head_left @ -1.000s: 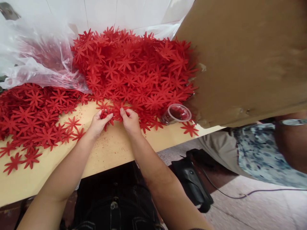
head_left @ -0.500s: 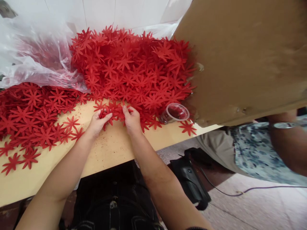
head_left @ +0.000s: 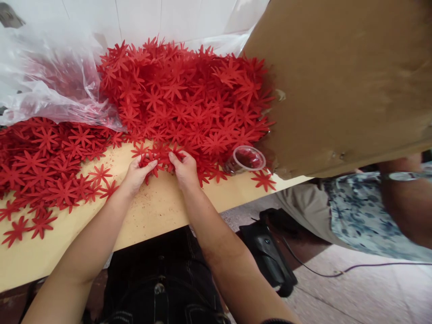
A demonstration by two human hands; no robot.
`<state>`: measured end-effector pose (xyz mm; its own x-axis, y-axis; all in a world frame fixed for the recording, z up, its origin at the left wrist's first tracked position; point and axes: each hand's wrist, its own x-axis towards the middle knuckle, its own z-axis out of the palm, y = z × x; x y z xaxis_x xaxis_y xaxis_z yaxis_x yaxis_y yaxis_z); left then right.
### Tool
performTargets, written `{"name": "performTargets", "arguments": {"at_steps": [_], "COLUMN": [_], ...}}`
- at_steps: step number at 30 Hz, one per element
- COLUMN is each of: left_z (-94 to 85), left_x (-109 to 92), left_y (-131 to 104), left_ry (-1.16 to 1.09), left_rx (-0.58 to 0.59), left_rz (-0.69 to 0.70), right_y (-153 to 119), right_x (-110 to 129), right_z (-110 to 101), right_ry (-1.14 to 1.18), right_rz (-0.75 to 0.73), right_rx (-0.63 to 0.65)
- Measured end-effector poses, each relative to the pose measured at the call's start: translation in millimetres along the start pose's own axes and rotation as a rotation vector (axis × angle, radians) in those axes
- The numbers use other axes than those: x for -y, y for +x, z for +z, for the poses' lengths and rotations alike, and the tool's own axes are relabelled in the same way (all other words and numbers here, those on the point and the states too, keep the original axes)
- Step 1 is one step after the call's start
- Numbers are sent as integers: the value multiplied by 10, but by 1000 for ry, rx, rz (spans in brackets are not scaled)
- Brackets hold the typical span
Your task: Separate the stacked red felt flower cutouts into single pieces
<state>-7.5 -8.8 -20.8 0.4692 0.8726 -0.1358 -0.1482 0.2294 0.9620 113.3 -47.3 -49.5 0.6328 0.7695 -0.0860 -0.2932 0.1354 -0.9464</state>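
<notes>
Between thumb and fingers, my left hand [head_left: 139,173] pinches a red flower-shaped piece [head_left: 149,168] with narrow petals, low over the table. My right hand [head_left: 184,167] is just to its right, thumb and fingers closed on the edge of red petals; exactly which piece they belong to is hard to see. Behind both hands rises a large heap of the same red flowers [head_left: 189,99]. A second heap [head_left: 50,166] spreads over the left of the table. Right of my right hand, a clear plastic cup [head_left: 248,158] lies tipped among flowers.
A big cardboard sheet or box side [head_left: 337,81] bounds the right. Clear plastic bagging [head_left: 60,99] covers part of the left heap. The yellowish tabletop [head_left: 151,211] ends near my body. Beyond stand a black bag-like object [head_left: 268,258], a cable and another person in a patterned garment [head_left: 357,207].
My right hand has shifted slightly left, its thumb closer to my left hand. The left hand keeps its pinch; the heaps and the cup look the same.
</notes>
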Motion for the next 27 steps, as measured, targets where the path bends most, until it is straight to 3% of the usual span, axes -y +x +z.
{"name": "performTargets", "arguments": {"at_steps": [5,10,13,19,24,27], "left_z": [8,16,20,31,15,9], "left_x": [-12,-18,-2,20,30,39], "left_y": [-7,-8,17,46,18,6], "left_ry": [-12,-7,-34,-143,-19,52], "left_rx": [-24,-45,-73,-108,45,57], "left_rz": [-12,-11,12,32,18,-14], "right_y": [10,-79,-145,-129,-67,-56], "right_x": [-20,38,80,-11,-26,-1], "right_z": [10,55,64,94,83,57], "right_ry": [-70,-111,-212,-186,-200,-183], "right_rz": [-46,-191,-303,-173,-205,-187], "right_rx": [-50,84,92,296,169,96]}}
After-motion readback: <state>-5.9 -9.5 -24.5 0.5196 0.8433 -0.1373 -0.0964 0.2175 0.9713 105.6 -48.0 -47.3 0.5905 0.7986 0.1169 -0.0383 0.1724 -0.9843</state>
